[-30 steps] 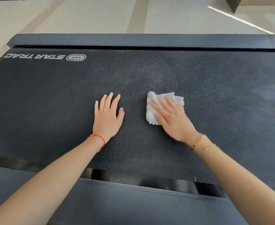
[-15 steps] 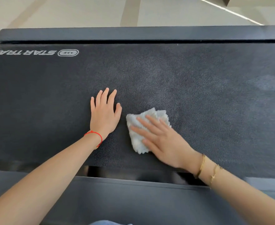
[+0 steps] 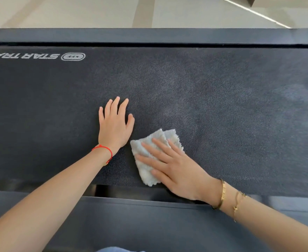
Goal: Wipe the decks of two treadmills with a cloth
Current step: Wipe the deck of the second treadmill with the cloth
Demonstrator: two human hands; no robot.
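A dark textured treadmill deck [image 3: 222, 106] spans the view, with a white STAR TRAC logo [image 3: 40, 56] at its far left. My left hand [image 3: 114, 126] lies flat on the belt, fingers straight and slightly spread. Just to its right, my right hand [image 3: 175, 168] presses a folded white fluffy cloth [image 3: 145, 168] onto the belt near the deck's near edge, fingers straight on top of it. Part of the cloth is hidden under the palm.
A dark side rail [image 3: 149, 36] runs along the far edge of the belt and another rail [image 3: 131, 224] along the near edge. Beyond the treadmill lies a pale tiled floor [image 3: 95, 11]. A lighter patch [image 3: 176, 110] shows on the belt beyond the cloth.
My right hand has dragged the cloth toward me and leftward, from mid-belt to the near edge. The left hand has stayed planted in place.
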